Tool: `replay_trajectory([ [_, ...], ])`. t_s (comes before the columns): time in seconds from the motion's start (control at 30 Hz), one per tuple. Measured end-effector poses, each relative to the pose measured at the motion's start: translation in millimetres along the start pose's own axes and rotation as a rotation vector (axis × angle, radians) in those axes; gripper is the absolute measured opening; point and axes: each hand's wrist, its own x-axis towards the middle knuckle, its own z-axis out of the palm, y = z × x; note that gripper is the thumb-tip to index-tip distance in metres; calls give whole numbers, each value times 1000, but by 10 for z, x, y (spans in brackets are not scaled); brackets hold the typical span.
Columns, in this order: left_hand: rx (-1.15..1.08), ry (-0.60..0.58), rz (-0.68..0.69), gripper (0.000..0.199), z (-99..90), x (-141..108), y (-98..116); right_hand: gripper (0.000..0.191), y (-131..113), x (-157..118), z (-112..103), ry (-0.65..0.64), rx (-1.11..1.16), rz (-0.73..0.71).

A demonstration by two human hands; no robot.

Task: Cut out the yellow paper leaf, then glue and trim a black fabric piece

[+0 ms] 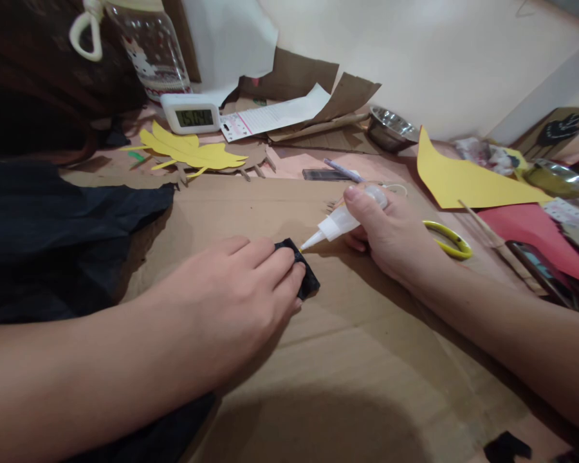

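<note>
My left hand (244, 296) is closed over a small black folded piece (309, 283), pressing it against the brown cardboard sheet (367, 360). Most of that piece is hidden under the fingers. In my right hand (386, 231) is a white glue bottle (340, 222), gripped near its base and tilted down to the left. Its narrow nozzle touches or nearly touches the black piece's upper right edge; which of the two I cannot tell. A large crumpled black sheet (67, 225) lies to the left of my hands, partly beneath my left forearm.
Yellow leaf-like cutouts (188, 148) and a white digital clock (191, 114) are at the back left, before a clear bottle (149, 45). Rightward are a metal bowl (390, 128), yellow paper (468, 177), red paper (535, 238) and a yellow tape ring (456, 241). A pen (342, 170) lies behind the cardboard.
</note>
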Motion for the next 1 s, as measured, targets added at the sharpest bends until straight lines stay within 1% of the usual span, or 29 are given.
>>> replay_trajectory([
  [0.17, -28, -8, 2, 43, -8, 20, 5, 57, 2, -6, -11, -3, -39, -13],
  [0.4, 24, 10, 12, 45, 14, -13, -7, 58, -20, 2, -5, -21, -62, -33],
  [0.6, 26, 8, 11, 45, -29, 2, -6, 58, -19, 8, -15, -13, -131, -38],
  [0.8, 21, 19, 26, 43, -5, 22, 11, 57, -11, -3, -22, -13, -126, -35],
  [1.0, 35, 14, 17, 42, 1, 1, 3, 58, -8, 8, -16, -18, -132, -67],
])
